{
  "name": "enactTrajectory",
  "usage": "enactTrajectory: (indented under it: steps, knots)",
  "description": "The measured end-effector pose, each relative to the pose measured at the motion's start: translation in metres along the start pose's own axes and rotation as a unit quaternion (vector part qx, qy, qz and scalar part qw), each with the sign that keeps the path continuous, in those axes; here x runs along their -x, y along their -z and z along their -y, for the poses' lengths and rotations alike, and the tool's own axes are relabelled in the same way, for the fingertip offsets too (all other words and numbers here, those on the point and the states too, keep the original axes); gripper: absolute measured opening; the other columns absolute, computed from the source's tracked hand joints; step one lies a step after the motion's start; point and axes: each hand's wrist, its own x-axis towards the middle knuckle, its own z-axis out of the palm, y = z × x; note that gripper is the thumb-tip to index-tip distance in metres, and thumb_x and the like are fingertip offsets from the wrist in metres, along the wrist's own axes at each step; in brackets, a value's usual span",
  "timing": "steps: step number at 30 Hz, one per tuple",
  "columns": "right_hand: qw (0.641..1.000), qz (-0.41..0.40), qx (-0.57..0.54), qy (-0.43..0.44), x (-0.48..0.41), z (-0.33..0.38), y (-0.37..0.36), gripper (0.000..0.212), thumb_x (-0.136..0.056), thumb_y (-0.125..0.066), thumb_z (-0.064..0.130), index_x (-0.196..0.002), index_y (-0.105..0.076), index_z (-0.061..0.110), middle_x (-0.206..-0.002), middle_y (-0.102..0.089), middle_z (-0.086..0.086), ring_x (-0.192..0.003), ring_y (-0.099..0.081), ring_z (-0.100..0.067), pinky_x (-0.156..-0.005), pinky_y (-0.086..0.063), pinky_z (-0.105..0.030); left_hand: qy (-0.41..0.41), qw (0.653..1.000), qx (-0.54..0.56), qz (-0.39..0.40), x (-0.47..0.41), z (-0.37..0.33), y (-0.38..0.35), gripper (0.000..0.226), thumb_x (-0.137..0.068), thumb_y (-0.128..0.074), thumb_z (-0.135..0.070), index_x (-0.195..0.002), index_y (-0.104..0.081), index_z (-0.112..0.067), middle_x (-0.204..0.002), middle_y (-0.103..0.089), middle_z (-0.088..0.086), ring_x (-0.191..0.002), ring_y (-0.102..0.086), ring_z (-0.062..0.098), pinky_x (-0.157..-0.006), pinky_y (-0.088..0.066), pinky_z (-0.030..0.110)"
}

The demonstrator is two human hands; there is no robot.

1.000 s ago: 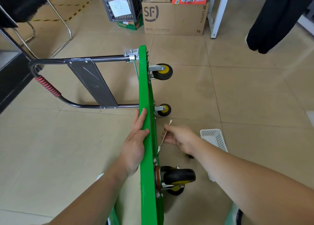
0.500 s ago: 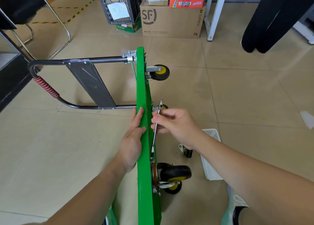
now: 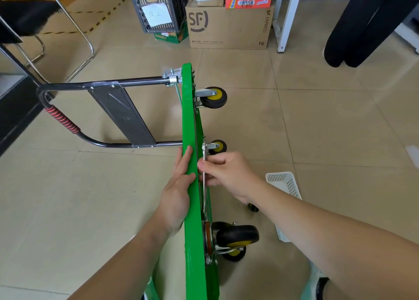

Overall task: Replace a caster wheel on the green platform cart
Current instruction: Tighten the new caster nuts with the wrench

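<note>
The cart (image 3: pixel 189 118) is standing on its side on the floor (image 3: pixel 317 129), its green deck running away from us with the underside facing right. On that underside, the upper far caster (image 3: pixel 214 98) and the lower far caster (image 3: pixel 217 146) are sticking out sideways. The near caster (image 3: pixel 235 235) is doing the same close to us, with another wheel (image 3: pixel 234 254) peeking out just under it.

We are steadying the deck with our left hand (image 3: pixel 176 191), its fingers lying straight and flat along the top edge, gripping nothing. Our right hand (image 3: pixel 226 172) is pinching a slim wrench (image 3: pixel 204 195) between thumb and curled fingers. The wrench is lying along the underside, its far end sitting just beside the lower far caster. Whether that end is sitting on a bolt, we cannot tell.

Below our right wrist a small dark part (image 3: pixel 252 207) is showing on the floor, mostly hidden, and a white basket (image 3: pixel 284 183) is lying near it. The black handle (image 3: pixel 102 85) is stretching out to the left. Beyond the cart, a crate (image 3: pixel 158 9) and a box (image 3: pixel 229 27) are sitting well apart from it.
</note>
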Motion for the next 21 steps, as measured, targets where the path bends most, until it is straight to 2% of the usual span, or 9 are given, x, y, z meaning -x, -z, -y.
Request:
enactTrajectory:
  steps: [7,11,13,16,18,21]
  knots:
    - [0.998,-0.013,-0.035,-0.049,-0.005,-0.008,0.001,0.019,-0.096,-0.068,0.015,-0.107,-0.075,0.001,-0.09,-0.075,-0.012,-0.081,-0.073,-0.021,-0.076,-0.063,-0.037,0.007,1.0,0.005,-0.005,0.001,-0.003,-0.001,0.064,-0.105,-0.031,-0.003,-0.144,-0.039,-0.053,-0.16,-0.015,-0.038,-0.142,-0.028,-0.015,-0.124,-0.029,0.035]
    - [0.996,-0.033,-0.024,-0.08,-0.016,-0.017,0.001,0.021,-0.095,-0.07,0.019,-0.104,-0.075,0.001,-0.096,-0.076,-0.02,-0.078,-0.073,-0.023,-0.075,-0.063,-0.038,0.011,1.0,0.012,-0.007,0.002,-0.005,-0.002,0.064,-0.105,-0.03,-0.001,-0.147,-0.039,-0.049,-0.16,-0.014,-0.037,-0.145,-0.027,-0.01,-0.124,-0.028,0.038]
    - [0.99,-0.046,-0.01,-0.13,-0.019,-0.033,0.004,0.022,-0.095,-0.07,0.02,-0.101,-0.073,-0.001,-0.092,-0.076,-0.019,-0.078,-0.074,-0.025,-0.077,-0.063,-0.039,0.01,1.0,0.009,-0.008,0.002,-0.005,-0.002,0.065,-0.105,-0.03,-0.001,-0.148,-0.039,-0.048,-0.162,-0.014,-0.036,-0.146,-0.026,-0.008,-0.125,-0.026,0.038]
    - [0.967,-0.05,-0.036,-0.249,-0.014,-0.065,0.001,0.031,-0.094,-0.071,0.019,-0.113,-0.067,-0.006,-0.103,-0.074,-0.021,-0.091,-0.073,-0.035,-0.088,-0.061,-0.044,0.01,1.0,-0.007,-0.015,0.002,-0.004,-0.001,0.065,-0.104,-0.031,-0.002,-0.145,-0.041,-0.052,-0.161,-0.015,-0.037,-0.143,-0.025,-0.016,-0.125,-0.023,0.033]
    - [0.955,-0.071,-0.07,-0.28,-0.015,-0.077,0.0,0.034,-0.093,-0.072,0.015,-0.117,-0.065,-0.008,-0.099,-0.072,-0.02,-0.082,-0.072,-0.028,-0.078,-0.062,-0.037,0.014,1.0,-0.012,-0.011,0.001,-0.003,-0.001,0.066,-0.104,-0.031,-0.003,-0.146,-0.041,-0.053,-0.16,-0.016,-0.038,-0.142,-0.025,-0.017,-0.125,-0.023,0.033]
    - [0.952,-0.098,-0.077,-0.279,-0.024,-0.071,0.01,0.016,-0.096,-0.067,0.011,-0.102,-0.066,-0.003,-0.077,-0.075,-0.012,-0.063,-0.073,-0.019,-0.058,-0.06,-0.028,0.015,1.0,-0.023,-0.004,0.002,-0.004,0.0,0.065,-0.105,-0.031,-0.005,-0.144,-0.04,-0.057,-0.161,-0.014,-0.038,-0.142,-0.022,-0.018,-0.126,-0.022,0.033]
